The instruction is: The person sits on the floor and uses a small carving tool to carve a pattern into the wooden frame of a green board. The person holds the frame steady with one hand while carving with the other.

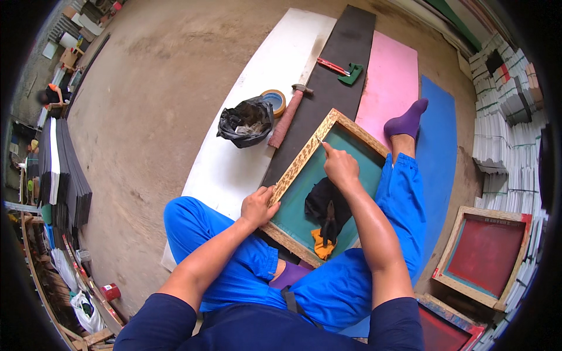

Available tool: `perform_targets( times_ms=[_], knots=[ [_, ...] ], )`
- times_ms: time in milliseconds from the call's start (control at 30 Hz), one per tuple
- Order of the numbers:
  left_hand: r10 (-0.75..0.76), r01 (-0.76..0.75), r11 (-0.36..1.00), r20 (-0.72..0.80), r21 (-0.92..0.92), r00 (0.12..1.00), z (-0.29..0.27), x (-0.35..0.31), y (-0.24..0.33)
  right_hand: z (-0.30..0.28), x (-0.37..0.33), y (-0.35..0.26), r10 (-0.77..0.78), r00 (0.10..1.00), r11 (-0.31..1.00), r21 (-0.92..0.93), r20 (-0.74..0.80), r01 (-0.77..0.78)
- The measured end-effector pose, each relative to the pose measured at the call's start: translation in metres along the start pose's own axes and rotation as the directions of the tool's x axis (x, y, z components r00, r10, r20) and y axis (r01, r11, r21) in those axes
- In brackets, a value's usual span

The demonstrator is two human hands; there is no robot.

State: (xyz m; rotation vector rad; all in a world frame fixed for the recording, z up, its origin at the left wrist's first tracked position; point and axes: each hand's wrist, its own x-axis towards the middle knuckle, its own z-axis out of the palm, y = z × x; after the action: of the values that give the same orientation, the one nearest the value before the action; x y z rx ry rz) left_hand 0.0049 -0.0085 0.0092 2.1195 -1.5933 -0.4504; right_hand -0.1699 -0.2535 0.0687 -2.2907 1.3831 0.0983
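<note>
A wooden screen-printing frame (pixel 303 153) with teal mesh lies tilted between my legs, its wooden bars pitted with many small dark marks. My left hand (pixel 257 206) is wrapped round the frame's left bar near the lower corner. At the upper left bar, my right hand (pixel 341 166) is closed, its index finger stretched toward the wood; a tiny thin thing shows at the fingertip, too small to make out. On the mesh lie a black cloth (pixel 319 198), dark pliers (pixel 331 221) and an orange-yellow cloth (pixel 322 245).
Long white (pixel 263 64), black (pixel 336 44), pink (pixel 392 70) and blue (pixel 439 134) sheets lie beneath me. Ahead are a hammer (pixel 285 120), a tape roll (pixel 275 100), a black plastic bag (pixel 247 121) and a red cutter (pixel 333 66). Red-meshed frames (pixel 486 254) and stacked sheets (pixel 494 137) stand right.
</note>
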Motion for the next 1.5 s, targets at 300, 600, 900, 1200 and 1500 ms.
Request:
perform_targets(
  times_ms=[300,600,900,1200,1500],
  knots=[
    [-0.007,0.006,1.000,0.015,0.022,1.000,0.005,0.000,0.002,0.032,0.010,0.024,0.059,0.996,0.914,0.405,-0.060,-0.029],
    [-0.018,0.018,1.000,0.022,0.004,1.000,0.001,0.002,0.007,0.061,0.021,0.060,-0.021,0.998,0.717,0.695,-0.067,0.062],
    [-0.020,0.020,1.000,0.001,-0.010,1.000,0.003,-0.002,-0.001,0.052,0.012,0.051,-0.051,0.994,0.887,0.452,-0.101,0.092],
    [-0.038,0.038,0.999,0.001,-0.001,0.999,0.002,-0.005,-0.004,0.037,0.017,0.047,0.085,0.939,0.504,0.799,0.332,-0.328],
    [-0.014,0.015,1.000,0.009,-0.028,1.000,0.005,-0.001,-0.003,0.078,0.038,0.081,-0.099,0.981,0.798,0.575,-0.165,0.178]
  ],
)
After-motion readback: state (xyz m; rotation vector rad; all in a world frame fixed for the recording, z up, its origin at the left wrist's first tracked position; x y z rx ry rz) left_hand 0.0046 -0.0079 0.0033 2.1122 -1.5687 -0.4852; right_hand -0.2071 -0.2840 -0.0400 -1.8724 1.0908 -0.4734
